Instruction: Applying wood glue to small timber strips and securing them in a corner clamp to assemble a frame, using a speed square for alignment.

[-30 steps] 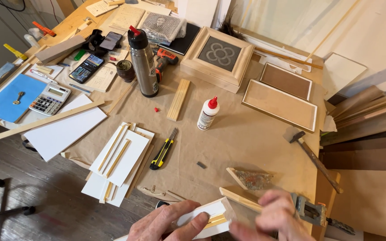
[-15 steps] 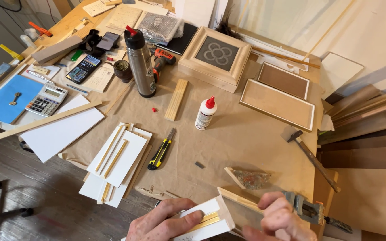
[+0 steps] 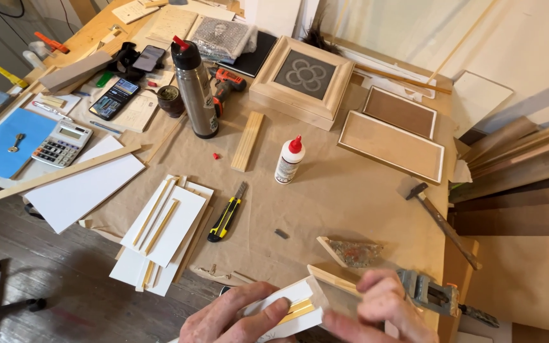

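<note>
At the bottom edge of the view my left hand [image 3: 236, 317] grips a white moulding strip with a gold inner lip [image 3: 293, 308]. My right hand [image 3: 379, 311] holds a second thin wooden strip [image 3: 333, 281] against its end, so the two pieces meet at a corner. Both hands hover over the near edge of the brown paper that covers the workbench [image 3: 325, 197]. A metal corner clamp [image 3: 430, 293] lies just to the right of my right hand.
On the bench: a yellow utility knife [image 3: 225, 218], a glue bottle with a red cap [image 3: 289, 160], a steel flask [image 3: 197, 90], a hammer [image 3: 443, 222], white moulding strips [image 3: 166, 225], a wooden frame with a flower panel [image 3: 303, 76], two flat framed panels [image 3: 392, 143], a calculator [image 3: 63, 143].
Both hands have risen a little into view with the strips. The right hand has shifted along the wooden strip, and the corner joint shows more clearly.
</note>
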